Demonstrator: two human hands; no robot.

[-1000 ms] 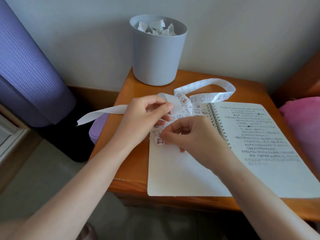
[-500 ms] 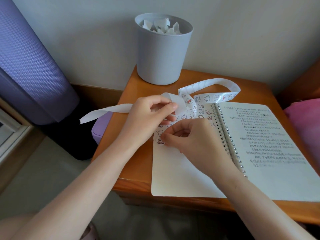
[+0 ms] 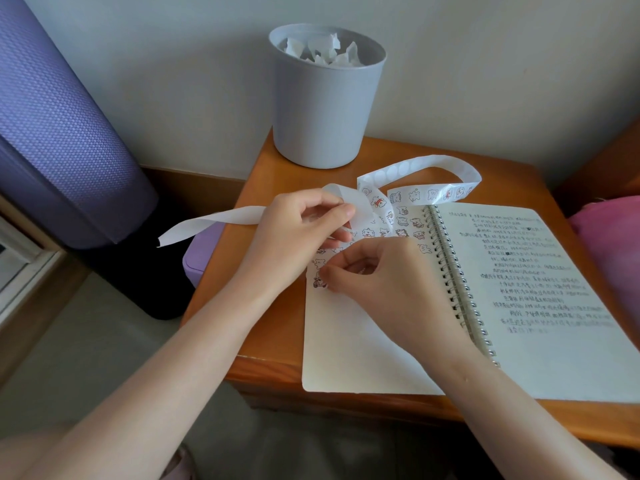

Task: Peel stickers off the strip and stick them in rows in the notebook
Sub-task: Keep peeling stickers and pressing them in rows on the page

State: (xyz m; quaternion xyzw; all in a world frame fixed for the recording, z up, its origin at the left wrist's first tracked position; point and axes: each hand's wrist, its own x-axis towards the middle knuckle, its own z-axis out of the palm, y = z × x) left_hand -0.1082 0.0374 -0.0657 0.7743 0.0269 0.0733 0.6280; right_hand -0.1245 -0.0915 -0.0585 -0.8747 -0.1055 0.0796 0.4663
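White strip (image 3: 433, 164), long axis 9-to-2 o'clock over the table (image 3: 263, 323), is pinched in left grip (image 3: 294, 233); right grip (image 3: 391, 285), narrow, pinches a sticker (image 3: 318, 282) at notebook (image 3: 346, 341) left edge, 5 o'clock of, and just beside, left grip.

Bare forearms; bare left hand (image 3: 294, 233), right hand (image 3: 391, 282)

home bedroom, wooden bedside table (image 3: 277, 327), pink bedding (image 3: 609, 237)

I see a pale wall (image 3: 173, 81) behind the wooden counter (image 3: 509, 188), grey floor (image 3: 86, 341) below, and a purple rolled mat (image 3: 52, 133) on the left.
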